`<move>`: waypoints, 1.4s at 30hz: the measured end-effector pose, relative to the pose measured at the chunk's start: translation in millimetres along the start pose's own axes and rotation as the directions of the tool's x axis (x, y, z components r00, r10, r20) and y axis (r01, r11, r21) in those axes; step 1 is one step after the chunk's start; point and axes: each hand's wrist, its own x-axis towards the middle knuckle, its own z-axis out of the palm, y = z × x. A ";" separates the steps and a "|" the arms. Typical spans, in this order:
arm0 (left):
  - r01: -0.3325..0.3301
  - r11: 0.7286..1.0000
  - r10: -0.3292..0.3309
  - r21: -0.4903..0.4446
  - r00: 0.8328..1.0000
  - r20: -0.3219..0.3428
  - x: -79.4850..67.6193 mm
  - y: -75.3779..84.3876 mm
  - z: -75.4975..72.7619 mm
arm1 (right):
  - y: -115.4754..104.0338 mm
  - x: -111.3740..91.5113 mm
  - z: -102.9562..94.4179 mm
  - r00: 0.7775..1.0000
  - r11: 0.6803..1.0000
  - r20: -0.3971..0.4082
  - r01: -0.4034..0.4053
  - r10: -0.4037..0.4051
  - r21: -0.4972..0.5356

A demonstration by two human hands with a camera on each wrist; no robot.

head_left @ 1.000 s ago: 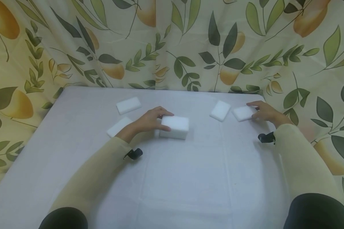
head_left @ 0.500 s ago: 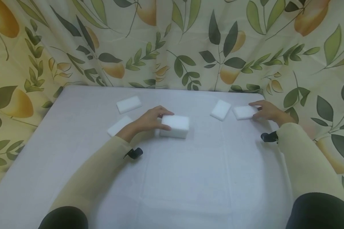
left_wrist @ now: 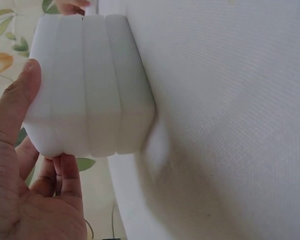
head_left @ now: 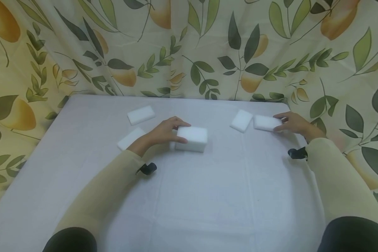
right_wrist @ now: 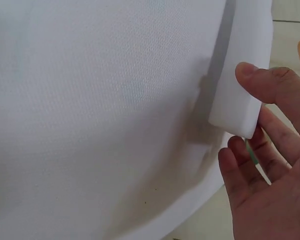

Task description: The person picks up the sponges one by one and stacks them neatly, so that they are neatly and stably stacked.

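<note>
A stack of several white sponge blocks (head_left: 193, 139) stands on the white-covered table. My left hand (head_left: 162, 134) grips its left end, thumb on the near side and fingers at the far side. Layers of the stack (left_wrist: 90, 90) show in the left wrist view. At the far right, my right hand (head_left: 294, 124) pinches the right end of a single white sponge block (head_left: 266, 123). The right wrist view shows the thumb on one face of this sponge block (right_wrist: 242, 92), with a shadow beside it. Whether it is fully off the cloth I cannot tell.
Another sponge block (head_left: 241, 120) lies just left of the one in my right hand. Two more, a far sponge block (head_left: 141, 115) and a nearer sponge block (head_left: 130, 138) partly behind my left wrist, lie on the left. A patterned curtain (head_left: 201, 52) hangs behind the table (head_left: 201, 196).
My right hand first shifted slightly right, then took firmer hold of the single sponge block, which has turned a little and moved slightly left. The left hand and the stack stay put.
</note>
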 end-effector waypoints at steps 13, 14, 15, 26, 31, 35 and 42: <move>-0.008 1.000 0.008 -0.021 1.000 -0.004 -0.4 -0.4 1.0 | -1.6 -13.1 0.0 0.999 1.000 -0.038 0.017 -0.018 -0.004; -0.009 1.000 0.009 -0.021 1.000 -0.004 -0.3 -0.4 1.3 | -2.2 -14.7 -0.3 0.999 1.000 -0.039 0.011 -0.011 -0.001; -0.008 1.000 0.008 -0.022 1.000 -0.004 -0.4 -0.2 1.2 | -2.7 -16.0 -0.7 0.999 1.000 -0.041 0.006 -0.006 0.000; -0.005 1.000 0.005 -0.012 1.000 -0.006 -1.2 2.6 0.6 | -12.0 -30.0 -7.0 0.998 1.000 -0.060 0.013 -0.012 0.018; -0.001 1.000 0.001 -0.012 1.000 -0.005 -1.0 1.7 1.1 | -20.0 -36.5 -6.9 0.997 0.999 -0.073 0.030 -0.028 0.024; 0.000 1.000 0.000 -0.012 1.000 -0.006 -0.7 0.2 1.8 | -30.5 -40.6 -6.2 0.993 0.997 -0.094 0.078 -0.075 0.021; -0.015 1.000 0.015 -0.003 1.000 -0.009 -0.2 -0.8 2.5 | -51.7 -48.1 -2.8 0.982 0.989 -0.129 0.147 -0.141 0.035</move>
